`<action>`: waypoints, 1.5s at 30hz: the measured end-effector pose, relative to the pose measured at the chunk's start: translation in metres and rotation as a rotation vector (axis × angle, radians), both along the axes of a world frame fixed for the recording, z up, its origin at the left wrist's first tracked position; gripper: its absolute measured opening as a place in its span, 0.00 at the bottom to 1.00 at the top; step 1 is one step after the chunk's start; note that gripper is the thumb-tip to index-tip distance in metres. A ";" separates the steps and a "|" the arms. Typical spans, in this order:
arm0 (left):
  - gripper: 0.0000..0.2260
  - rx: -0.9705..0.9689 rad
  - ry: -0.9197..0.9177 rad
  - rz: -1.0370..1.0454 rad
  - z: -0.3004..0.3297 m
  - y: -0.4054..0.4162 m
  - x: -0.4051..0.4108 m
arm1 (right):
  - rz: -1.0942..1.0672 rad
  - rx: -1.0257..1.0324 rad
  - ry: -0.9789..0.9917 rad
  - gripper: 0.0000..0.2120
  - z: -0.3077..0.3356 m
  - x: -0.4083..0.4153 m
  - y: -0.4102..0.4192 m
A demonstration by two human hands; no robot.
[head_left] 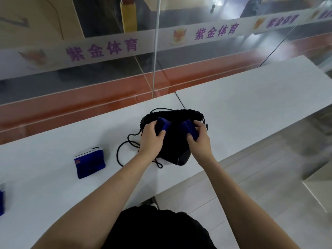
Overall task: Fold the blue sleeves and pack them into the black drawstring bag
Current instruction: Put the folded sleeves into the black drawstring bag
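The black drawstring bag (173,141) lies on the white table (251,108) with its gathered mouth pointing away from me. My left hand (150,139) grips a folded blue sleeve (163,124) at the left side of the bag's mouth. My right hand (198,139) grips a second folded blue sleeve (190,128) at the right side of the mouth. Both sleeves sit partly inside the opening. A third folded blue sleeve (90,163) with a white edge lies on the table to the left.
The bag's black cord (124,150) loops across the table left of the bag. Another blue piece (1,202) shows at the far left edge. A glass partition with a printed band stands behind the table. The table's front edge runs close under my forearms.
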State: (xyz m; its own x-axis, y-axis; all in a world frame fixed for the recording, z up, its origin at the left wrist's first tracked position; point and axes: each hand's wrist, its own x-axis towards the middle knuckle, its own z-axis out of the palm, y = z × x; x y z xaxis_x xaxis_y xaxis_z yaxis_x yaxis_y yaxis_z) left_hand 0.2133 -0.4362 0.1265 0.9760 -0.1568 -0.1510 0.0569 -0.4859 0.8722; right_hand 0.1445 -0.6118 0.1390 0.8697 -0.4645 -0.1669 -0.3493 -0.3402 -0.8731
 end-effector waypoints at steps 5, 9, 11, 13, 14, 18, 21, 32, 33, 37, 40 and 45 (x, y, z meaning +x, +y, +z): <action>0.19 0.154 0.068 -0.006 -0.016 -0.024 0.032 | 0.176 -0.107 0.074 0.24 -0.010 0.045 -0.029; 0.21 0.256 0.187 -0.049 -0.034 -0.040 0.044 | 0.318 -0.173 0.176 0.21 -0.027 0.075 -0.048; 0.22 0.314 0.234 -0.102 -0.042 -0.044 0.046 | 0.427 -0.212 0.238 0.20 -0.036 0.085 -0.058; 0.23 0.389 0.254 -0.153 -0.048 -0.048 0.047 | 0.537 -0.258 0.275 0.21 -0.043 0.094 -0.068; 0.24 0.421 0.260 -0.170 -0.051 -0.050 0.048 | 0.577 -0.272 0.281 0.21 -0.046 0.099 -0.071; 0.23 0.544 0.311 -0.192 -0.060 -0.054 0.051 | 0.708 -0.280 0.285 0.21 -0.054 0.118 -0.079; 0.21 0.694 0.322 -0.267 -0.064 -0.049 0.052 | 0.891 -0.333 0.374 0.21 -0.063 0.126 -0.089; 0.19 0.924 0.246 -0.449 -0.095 -0.060 0.060 | 1.112 -0.458 0.472 0.18 -0.107 0.143 -0.095; 0.19 0.925 0.259 -0.458 -0.099 -0.062 0.060 | 1.110 -0.470 0.484 0.18 -0.113 0.143 -0.095; 0.16 0.922 0.279 -0.422 -0.110 -0.073 0.060 | 1.115 -0.517 0.515 0.21 -0.126 0.146 -0.099; 0.16 0.908 0.286 -0.353 -0.110 -0.079 0.058 | 1.158 -0.565 0.472 0.23 -0.126 0.148 -0.099; 0.16 0.803 0.236 -0.213 -0.095 -0.082 0.044 | 1.180 -0.626 0.277 0.21 -0.112 0.143 -0.098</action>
